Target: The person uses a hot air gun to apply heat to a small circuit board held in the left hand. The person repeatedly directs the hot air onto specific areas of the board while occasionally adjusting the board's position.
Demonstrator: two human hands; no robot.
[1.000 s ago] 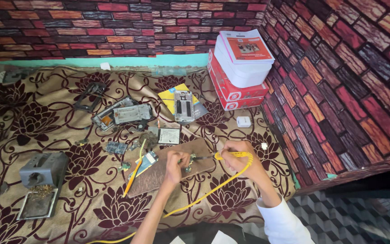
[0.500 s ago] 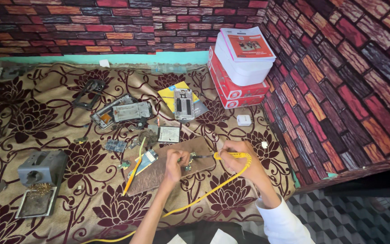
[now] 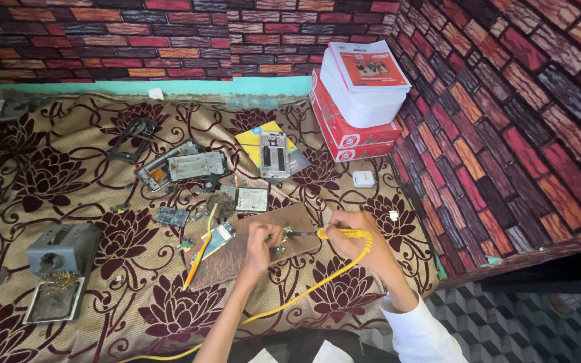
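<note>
Soldering iron on a small part, mid-board.
Right hand (image 3: 352, 243) pinches the yellow iron (image 3: 336, 233) pen-style for tip control; its long axis lies near level, tip pointing left. Left hand (image 3: 261, 243) presses fingertips together on the part (image 3: 284, 235), pinning it to the wooden board (image 3: 250, 252). Beyond: opened phone (image 3: 184, 166), red boxes (image 3: 344, 124).

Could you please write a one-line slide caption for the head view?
Right hand holds a yellow-handled soldering iron to a small part under the left hand on a wooden board.
</note>
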